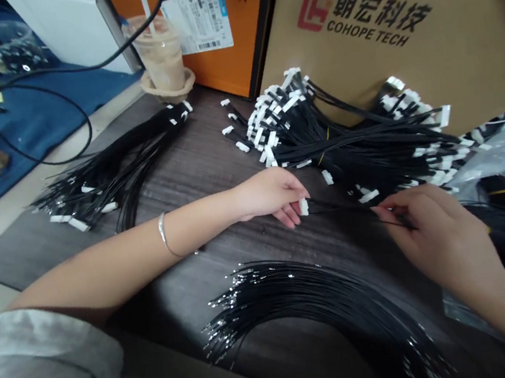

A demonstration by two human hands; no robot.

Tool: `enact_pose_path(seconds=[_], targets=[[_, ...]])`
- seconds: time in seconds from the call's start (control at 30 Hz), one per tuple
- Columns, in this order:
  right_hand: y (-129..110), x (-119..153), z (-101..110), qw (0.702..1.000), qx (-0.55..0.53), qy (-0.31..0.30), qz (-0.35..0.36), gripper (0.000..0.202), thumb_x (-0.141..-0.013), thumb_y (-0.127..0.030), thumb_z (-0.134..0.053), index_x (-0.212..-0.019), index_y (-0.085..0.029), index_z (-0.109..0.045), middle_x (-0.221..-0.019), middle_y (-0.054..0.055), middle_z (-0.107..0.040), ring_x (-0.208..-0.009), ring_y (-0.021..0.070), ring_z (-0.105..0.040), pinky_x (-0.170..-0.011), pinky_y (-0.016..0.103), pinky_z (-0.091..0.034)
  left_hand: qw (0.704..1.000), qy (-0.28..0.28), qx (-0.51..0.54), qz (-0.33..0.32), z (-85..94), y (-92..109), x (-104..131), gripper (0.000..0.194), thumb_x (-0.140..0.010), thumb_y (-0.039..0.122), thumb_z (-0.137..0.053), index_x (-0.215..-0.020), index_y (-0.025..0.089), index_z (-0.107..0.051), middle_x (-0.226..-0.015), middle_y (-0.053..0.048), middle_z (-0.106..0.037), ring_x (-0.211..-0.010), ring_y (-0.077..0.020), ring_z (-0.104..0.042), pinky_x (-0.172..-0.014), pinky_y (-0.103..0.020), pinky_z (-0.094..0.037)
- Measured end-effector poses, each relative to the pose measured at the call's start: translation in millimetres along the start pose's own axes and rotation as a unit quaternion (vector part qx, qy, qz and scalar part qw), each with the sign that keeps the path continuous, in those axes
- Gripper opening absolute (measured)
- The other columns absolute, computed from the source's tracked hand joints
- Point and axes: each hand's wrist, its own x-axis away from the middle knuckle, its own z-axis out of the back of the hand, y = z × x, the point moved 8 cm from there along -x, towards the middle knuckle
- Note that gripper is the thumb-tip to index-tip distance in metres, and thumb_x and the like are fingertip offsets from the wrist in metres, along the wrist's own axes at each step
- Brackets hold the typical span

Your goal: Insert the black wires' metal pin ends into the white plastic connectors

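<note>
Between finger and thumb, my left hand (276, 195) pinches a small white connector (304, 207) over the middle of the table. Thin black wires (339, 208) run from that connector across to my right hand (429, 227), whose thumb and fingers are closed on them. Just beyond lies a big heap of black cables with white connectors (368, 152), partly tied with yellow bands. Closer to me, a curved bundle of loose black wires (294, 292) with shiny metal tips rests on the dark table (173, 292).
Another cable bundle (127, 156) lies at the left. Behind stand a drink cup with a straw (163, 58), an orange box (236, 67) and a cardboard box (463, 56). A black cord (78, 69) loops over blue cloth. Clear plastic bags (503, 150) are at the right.
</note>
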Motion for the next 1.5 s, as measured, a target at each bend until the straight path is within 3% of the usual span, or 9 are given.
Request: enact_pose_path(seconds=[0.13,0.27,0.37,0.47,0.57,0.8,0.97,1.27,1.5], targets=[[-6,-3,-7,0.998,-0.023,-0.047,0.039,0.009,-0.084,-0.024,-0.056,-0.085,-0.016,-0.053,-0.08,0.008,-0.058,-0.073,0.0188,-0.058,-0.063,0.031,-0.05,0.997,0.026,0.074,-0.004,3.7,-6,3,0.005,-0.079,0.006,-0.06,-0.083,0.007,-0.059,-0.066,-0.003,-0.064,-0.059,-0.0153,-0.066,-0.065,-0.037,-0.057],[-28,-6,-1,0.98,-0.103,-0.145,0.092,0.03,-0.085,-0.041,-0.053,-0.104,-0.019,-0.054,-0.103,0.012,-0.057,-0.095,0.0264,-0.058,-0.084,0.041,-0.048,0.993,0.085,0.073,-0.04,7.5,-9,-4,0.009,-0.081,0.001,-0.053,-0.086,0.008,-0.057,-0.067,-0.001,-0.061,-0.054,-0.0103,-0.062,-0.063,-0.032,-0.055],[-54,-13,11,0.968,-0.19,-0.155,0.06,0.019,-0.086,-0.029,-0.053,-0.105,-0.025,-0.054,-0.103,0.006,-0.057,-0.094,0.0209,-0.057,-0.084,0.035,-0.047,0.992,0.097,0.054,-0.068,5.9,-8,-9,0.011,-0.083,0.002,-0.051,-0.087,0.009,-0.058,-0.068,-0.001,-0.06,-0.054,-0.0097,-0.06,-0.06,-0.03,-0.054],[-98,-15,-8,0.916,-0.281,-0.28,0.06,0.012,-0.09,-0.021,-0.047,-0.096,-0.024,-0.056,-0.093,0.002,-0.057,-0.083,0.0142,-0.057,-0.074,0.028,-0.048,0.991,0.091,0.045,-0.082,4.6,-7,-9,0.012,-0.083,0.002,-0.051,-0.088,0.009,-0.058,-0.068,0.0,-0.06,-0.055,-0.0094,-0.06,-0.06,-0.028,-0.054],[-128,-23,-27,0.876,-0.346,-0.332,0.051,0.015,-0.091,-0.018,-0.043,-0.088,-0.02,-0.058,-0.086,0.002,-0.057,-0.077,0.0127,-0.055,-0.07,0.028,-0.047,0.992,0.085,0.044,-0.086,4.8,-7,-8,0.011,-0.083,0.003,-0.051,-0.088,0.009,-0.058,-0.067,0.0,-0.059,-0.054,-0.0089,-0.06,-0.06,-0.027,-0.054],[-160,-41,-47,0.877,-0.304,-0.36,0.096,0.016,-0.087,-0.012,-0.048,-0.081,-0.014,-0.063,-0.078,0.004,-0.057,-0.071,0.0157,-0.054,-0.063,0.031,-0.045,0.992,0.069,0.038,-0.094,5.3,-6,-10,0.009,-0.082,0.002,-0.052,-0.085,0.009,-0.057,-0.067,0.0,-0.059,-0.055,-0.0094,-0.06,-0.059,-0.027,-0.054],[-171,-45,-54,0.872,-0.281,-0.384,0.116,0.014,-0.084,-0.011,-0.051,-0.079,-0.014,-0.064,-0.078,0.004,-0.059,-0.07,0.0154,-0.055,-0.061,0.029,-0.044,0.993,0.062,0.037,-0.096,5.3,-6,-10,0.009,-0.082,0.002,-0.051,-0.084,0.009,-0.057,-0.066,-0.001,-0.059,-0.054,-0.01,-0.06,-0.059,-0.028,-0.055],[-181,-40,-54,0.895,-0.19,-0.378,0.14,0.013,-0.081,-0.006,-0.051,-0.073,-0.014,-0.057,-0.074,0.005,-0.058,-0.062,0.0157,-0.053,-0.057,0.03,-0.041,0.992,0.064,0.041,-0.098,5.1,-5,-7,0.008,-0.08,0.004,-0.053,-0.083,0.01,-0.057,-0.066,-0.001,-0.059,-0.056,-0.0119,-0.06,-0.062,-0.031,-0.055],[-142,-61,-41,0.83,-0.37,-0.416,-0.044,0.009,-0.088,-0.025,-0.045,-0.086,-0.02,-0.052,-0.075,-0.002,-0.055,-0.064,0.0092,-0.049,-0.054,0.022,-0.038,0.993,0.055,0.038,-0.098,7.3,-8,-12,0.009,-0.079,0.006,-0.054,-0.082,0.011,-0.059,-0.06,0.001,-0.059,-0.054,-0.012,-0.06,-0.058,-0.029,-0.051]])
